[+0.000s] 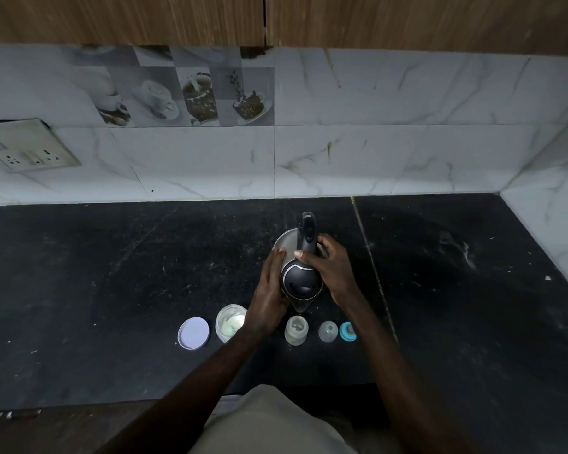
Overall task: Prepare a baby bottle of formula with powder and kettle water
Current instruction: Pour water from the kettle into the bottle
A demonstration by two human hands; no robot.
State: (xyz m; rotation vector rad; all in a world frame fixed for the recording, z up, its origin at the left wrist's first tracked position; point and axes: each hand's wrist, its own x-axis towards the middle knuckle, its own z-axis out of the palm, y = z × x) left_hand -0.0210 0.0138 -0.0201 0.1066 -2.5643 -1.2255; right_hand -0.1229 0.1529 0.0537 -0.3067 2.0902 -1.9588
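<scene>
- Baby bottle [296, 329] stands open and upright on the tabletop [112, 273], just on your side of both grips. The spout [299, 308] of the kettle [300, 280] hangs close above its far rim.
- Your right grip [333, 273] is curled round the handle [309, 234]. Your left grip [271, 290] lies flat, fingers straight, pressed against the kettle's left side.
- The step in hand looks like the pour. The bottle's mouth is narrow, so bring the spout over its centre before you tip; from this view it seems to sit a little short of that.
- Tip slowly from the right grip's wrist and aim for a thin stream. Let the left grip only steady the body, with light contact, since the wall may be hot.
- Nothing holds the bottle. A heavy stream or a knock from the spout could topple it, so hold the spout above the rim without touching it.
- You cannot tell from here how much is in the bottle, so watch its side as you fill.
- The open powder jar [231, 322] sits under your left wrist, with its lid [193, 332] further left. The clear cap [328, 331] and the teal ring [348, 331] lie below your right grip. Don't let either wrist drop onto them.
</scene>
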